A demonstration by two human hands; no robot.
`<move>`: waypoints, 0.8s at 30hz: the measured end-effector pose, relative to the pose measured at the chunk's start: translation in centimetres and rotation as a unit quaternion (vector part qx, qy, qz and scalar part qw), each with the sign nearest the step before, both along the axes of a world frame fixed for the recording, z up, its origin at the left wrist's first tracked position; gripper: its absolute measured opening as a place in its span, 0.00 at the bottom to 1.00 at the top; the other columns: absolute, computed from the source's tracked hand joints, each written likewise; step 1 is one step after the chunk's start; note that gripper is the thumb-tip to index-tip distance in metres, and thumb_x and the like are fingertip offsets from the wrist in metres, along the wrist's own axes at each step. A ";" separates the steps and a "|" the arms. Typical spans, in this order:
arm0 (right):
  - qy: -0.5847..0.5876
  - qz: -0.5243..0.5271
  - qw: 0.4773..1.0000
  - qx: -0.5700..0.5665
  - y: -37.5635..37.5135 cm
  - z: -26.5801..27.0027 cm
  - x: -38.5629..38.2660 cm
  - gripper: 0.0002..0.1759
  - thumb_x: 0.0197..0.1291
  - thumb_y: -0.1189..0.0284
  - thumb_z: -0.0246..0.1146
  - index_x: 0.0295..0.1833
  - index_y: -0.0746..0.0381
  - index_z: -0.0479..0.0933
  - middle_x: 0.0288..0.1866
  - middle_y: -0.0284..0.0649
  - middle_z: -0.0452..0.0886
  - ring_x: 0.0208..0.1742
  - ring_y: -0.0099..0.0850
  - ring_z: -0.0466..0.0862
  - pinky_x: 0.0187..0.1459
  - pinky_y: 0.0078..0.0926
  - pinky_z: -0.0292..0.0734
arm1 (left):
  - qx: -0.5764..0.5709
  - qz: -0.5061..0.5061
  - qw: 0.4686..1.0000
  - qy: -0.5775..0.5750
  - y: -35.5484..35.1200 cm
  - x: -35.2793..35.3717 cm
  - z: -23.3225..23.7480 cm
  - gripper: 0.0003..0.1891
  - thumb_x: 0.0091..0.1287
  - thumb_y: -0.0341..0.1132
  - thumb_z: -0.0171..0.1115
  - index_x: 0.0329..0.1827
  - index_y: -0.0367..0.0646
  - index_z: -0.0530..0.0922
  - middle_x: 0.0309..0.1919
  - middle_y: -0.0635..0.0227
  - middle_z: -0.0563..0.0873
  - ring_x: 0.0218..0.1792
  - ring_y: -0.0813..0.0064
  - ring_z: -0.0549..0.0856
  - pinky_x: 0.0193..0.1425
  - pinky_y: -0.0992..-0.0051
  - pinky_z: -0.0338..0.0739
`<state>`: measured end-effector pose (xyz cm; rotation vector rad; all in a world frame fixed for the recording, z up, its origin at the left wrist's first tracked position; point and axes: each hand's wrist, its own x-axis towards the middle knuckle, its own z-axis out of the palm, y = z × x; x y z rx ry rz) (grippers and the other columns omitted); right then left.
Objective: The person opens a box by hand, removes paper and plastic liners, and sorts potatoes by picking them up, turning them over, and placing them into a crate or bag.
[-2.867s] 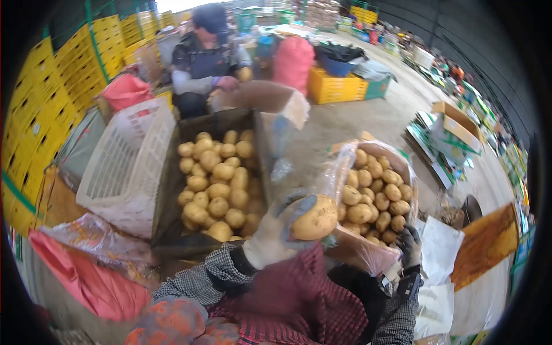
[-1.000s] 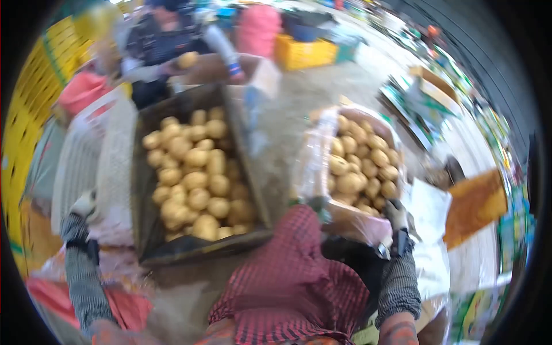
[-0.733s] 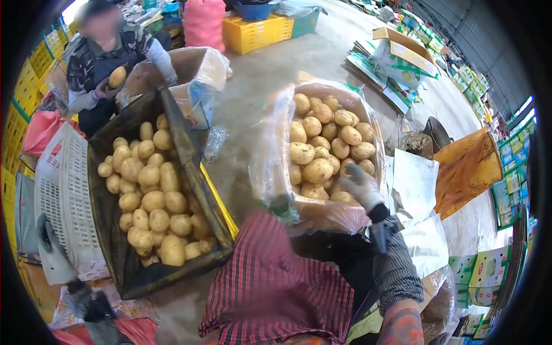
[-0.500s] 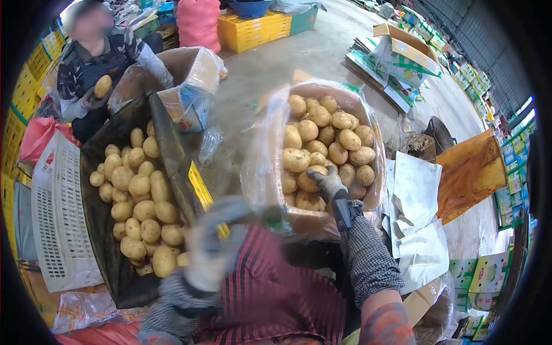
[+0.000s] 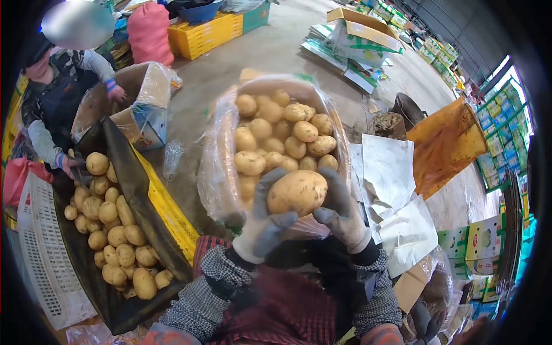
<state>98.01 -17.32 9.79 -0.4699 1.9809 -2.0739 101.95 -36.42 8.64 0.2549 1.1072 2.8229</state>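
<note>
A large potato (image 5: 297,192) is held up before me, over the near side of a plastic-lined cardboard box (image 5: 340,138). My left hand (image 5: 259,227), in a grey-and-white glove, is closed around its left side. From the right, my right hand (image 5: 349,221), gloved the same way, curves its fingers and thumb against it. Several potatoes (image 5: 305,131) fill the box behind; its near part is hidden by my hands. To the left, a dark-lined crate (image 5: 123,313) holds several more potatoes (image 5: 116,236).
A co-worker's hand (image 5: 70,164) reaches into the dark-lined crate's far end; the other hand (image 5: 117,92) is over an open carton (image 5: 150,123). White paper sheets (image 5: 391,167) lie right of my box, beside an orange-brown sheet (image 5: 448,146). A white plastic crate (image 5: 46,253) stands far left.
My left hand has come from the lower left to the potato. My right hand has lifted from the box's contents and meets it there. The view has shifted right.
</note>
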 end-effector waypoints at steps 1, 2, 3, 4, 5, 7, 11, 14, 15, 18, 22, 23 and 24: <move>-0.097 0.045 0.994 -0.035 0.3 0.4 0.2 0.56 0.52 0.59 0.78 0.78 0.67 0.53 0.71 0.45 0.68 0.72 0.37 0.70 0.72 0.38 0.66 | -0.048 0.017 0.998 0.035 0.1 0.0 -0.7 0.42 0.64 0.31 0.70 0.78 0.48 0.53 0.68 0.58 0.69 0.67 0.62 0.75 0.69 0.63 0.76; -0.127 0.058 0.988 -0.058 -0.1 1.5 0.5 0.56 0.51 0.59 0.79 0.78 0.67 0.53 0.71 0.45 0.68 0.72 0.37 0.70 0.72 0.37 0.66 | -0.097 0.035 0.992 0.069 0.2 -0.1 -0.5 0.44 0.63 0.30 0.72 0.78 0.47 0.53 0.68 0.57 0.69 0.67 0.62 0.74 0.69 0.63 0.76; -0.158 0.072 0.982 -0.081 -1.0 3.1 0.8 0.57 0.50 0.60 0.79 0.78 0.67 0.53 0.71 0.44 0.69 0.72 0.37 0.70 0.72 0.37 0.66 | -0.075 0.033 0.995 0.049 0.4 0.0 0.1 0.49 0.58 0.33 0.77 0.78 0.43 0.52 0.68 0.56 0.68 0.69 0.63 0.73 0.70 0.63 0.75; -0.187 0.087 0.973 -0.103 -1.4 3.9 0.8 0.57 0.50 0.60 0.80 0.78 0.67 0.53 0.71 0.44 0.69 0.72 0.36 0.70 0.72 0.37 0.65 | -0.125 0.057 0.988 0.076 0.4 -0.1 -0.1 0.50 0.57 0.34 0.78 0.78 0.42 0.52 0.69 0.56 0.67 0.69 0.62 0.73 0.70 0.63 0.75; -0.162 0.086 0.979 -0.084 -1.3 3.5 0.5 0.58 0.49 0.60 0.80 0.78 0.67 0.53 0.71 0.44 0.69 0.72 0.36 0.70 0.72 0.37 0.66 | -0.176 0.082 0.976 0.102 0.3 -0.2 -0.4 0.52 0.56 0.36 0.79 0.78 0.41 0.51 0.69 0.56 0.67 0.69 0.62 0.72 0.70 0.63 0.75; -0.110 0.084 0.989 -0.046 -1.1 2.4 -0.2 0.59 0.47 0.60 0.81 0.78 0.66 0.53 0.71 0.44 0.69 0.72 0.36 0.71 0.71 0.36 0.66 | -0.230 0.119 0.957 0.130 0.4 -0.4 -1.1 0.54 0.55 0.39 0.81 0.78 0.40 0.50 0.70 0.55 0.66 0.70 0.62 0.71 0.70 0.63 0.75; -0.109 0.097 0.987 -0.065 -1.0 2.7 -0.3 0.62 0.45 0.59 0.83 0.79 0.65 0.52 0.72 0.44 0.68 0.72 0.36 0.71 0.70 0.36 0.68 | -0.222 0.134 0.957 0.129 0.6 -0.5 -2.5 0.59 0.54 0.43 0.81 0.80 0.42 0.46 0.71 0.53 0.64 0.71 0.61 0.69 0.70 0.62 0.75; -0.089 0.108 0.987 -0.077 -0.9 1.3 -0.2 0.61 0.47 0.62 0.82 0.80 0.64 0.50 0.73 0.44 0.67 0.72 0.36 0.71 0.71 0.36 0.68 | -0.183 0.119 0.971 0.100 0.2 -0.2 -1.8 0.60 0.56 0.44 0.80 0.82 0.47 0.43 0.71 0.52 0.64 0.71 0.58 0.69 0.70 0.61 0.75; -0.086 0.117 0.987 -0.075 -0.7 0.9 -0.2 0.60 0.49 0.64 0.81 0.80 0.64 0.49 0.73 0.45 0.66 0.72 0.36 0.70 0.71 0.37 0.67 | -0.165 0.114 0.976 0.087 0.0 0.0 -1.2 0.60 0.56 0.44 0.79 0.83 0.49 0.41 0.70 0.52 0.65 0.71 0.57 0.69 0.69 0.60 0.75; -0.002 0.121 0.993 0.016 -0.1 -0.4 -0.4 0.56 0.52 0.73 0.78 0.80 0.61 0.48 0.74 0.46 0.66 0.72 0.36 0.70 0.72 0.37 0.67 | -0.048 0.067 0.997 0.002 -0.7 0.3 0.6 0.58 0.60 0.40 0.76 0.84 0.55 0.39 0.70 0.53 0.65 0.69 0.55 0.70 0.69 0.60 0.75; 0.068 0.119 0.990 0.027 -0.8 -0.1 -0.3 0.54 0.53 0.81 0.74 0.80 0.58 0.49 0.75 0.47 0.66 0.73 0.37 0.69 0.72 0.38 0.67 | -0.048 0.090 0.994 0.025 -0.8 0.0 -0.2 0.49 0.66 0.42 0.69 0.84 0.51 0.45 0.68 0.58 0.72 0.71 0.60 0.70 0.73 0.58 0.69; 0.062 0.101 0.992 0.035 -0.7 0.0 -0.1 0.54 0.51 0.80 0.75 0.79 0.60 0.51 0.74 0.48 0.66 0.73 0.38 0.69 0.72 0.38 0.67 | -0.058 0.103 0.993 0.029 -0.8 -0.1 -0.5 0.49 0.65 0.43 0.71 0.83 0.50 0.48 0.68 0.58 0.73 0.71 0.60 0.71 0.73 0.58 0.69; 0.056 0.085 0.994 0.042 -0.2 0.2 0.2 0.54 0.49 0.78 0.77 0.79 0.61 0.52 0.73 0.48 0.66 0.73 0.38 0.69 0.72 0.38 0.67 | -0.068 0.118 0.990 0.032 -0.7 -0.1 -0.8 0.48 0.64 0.43 0.72 0.82 0.48 0.50 0.68 0.58 0.73 0.71 0.60 0.71 0.74 0.58 0.68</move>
